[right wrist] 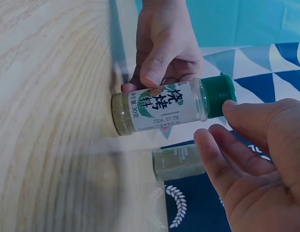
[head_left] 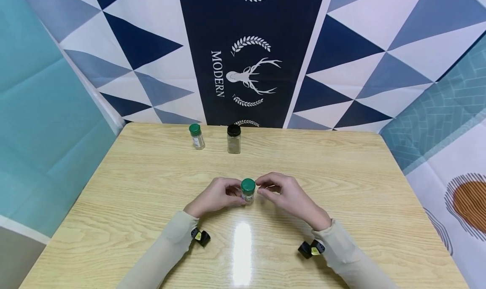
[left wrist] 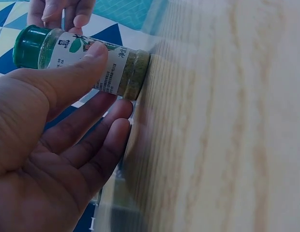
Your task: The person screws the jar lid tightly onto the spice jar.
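Observation:
A small spice jar [head_left: 248, 192] with a green cap, a white label and brownish-green contents stands upright on the wooden table. My left hand [head_left: 222, 195] holds it from the left, its thumb [left wrist: 87, 67] laid across the label and its fingers behind. On the other side, my right hand [head_left: 282, 192] has its bent fingers spread apart beside the green cap [right wrist: 218, 95]. One fingertip overlaps the cap's edge in the right wrist view. Nothing lies between the right thumb and fingers.
Toward the table's back edge stand another green-capped jar [head_left: 197, 138] and a black-capped jar [head_left: 233, 140]. A patterned cloth [head_left: 247, 78] hangs behind the wooden table [head_left: 152, 175]. Small black devices [head_left: 201, 237] are strapped to both wrists.

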A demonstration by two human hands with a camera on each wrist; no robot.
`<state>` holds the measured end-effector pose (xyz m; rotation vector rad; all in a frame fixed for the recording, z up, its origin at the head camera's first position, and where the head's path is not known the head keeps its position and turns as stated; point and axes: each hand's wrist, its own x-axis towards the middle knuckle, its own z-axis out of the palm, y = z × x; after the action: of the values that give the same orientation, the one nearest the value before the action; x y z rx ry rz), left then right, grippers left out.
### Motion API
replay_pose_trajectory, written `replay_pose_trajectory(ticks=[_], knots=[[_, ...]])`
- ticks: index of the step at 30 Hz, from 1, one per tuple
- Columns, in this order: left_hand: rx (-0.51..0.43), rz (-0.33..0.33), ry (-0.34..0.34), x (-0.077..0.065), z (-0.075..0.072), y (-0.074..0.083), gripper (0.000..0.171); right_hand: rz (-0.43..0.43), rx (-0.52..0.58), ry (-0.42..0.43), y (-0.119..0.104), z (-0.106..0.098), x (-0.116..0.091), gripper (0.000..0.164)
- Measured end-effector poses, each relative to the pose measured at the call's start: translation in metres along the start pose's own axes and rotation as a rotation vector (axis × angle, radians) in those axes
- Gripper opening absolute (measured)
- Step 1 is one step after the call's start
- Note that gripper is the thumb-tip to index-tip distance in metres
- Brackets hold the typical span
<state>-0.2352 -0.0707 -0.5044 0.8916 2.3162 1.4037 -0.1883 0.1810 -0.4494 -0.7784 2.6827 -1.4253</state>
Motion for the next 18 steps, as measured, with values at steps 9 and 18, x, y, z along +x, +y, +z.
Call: replay_pose_trajectory(ticks=[9,18], knots=[[-0.078,-0.029,0.051,0.0,-0.008,0.004,0.036,0.048,0.053,-0.029,0.013,0.007,-0.001,0.023],[-0.138,-0.05,0.078,-0.002,-0.006,0.005,0.025,0.102,0.144,-0.064,0.024,0.016,-0.004,0.023]])
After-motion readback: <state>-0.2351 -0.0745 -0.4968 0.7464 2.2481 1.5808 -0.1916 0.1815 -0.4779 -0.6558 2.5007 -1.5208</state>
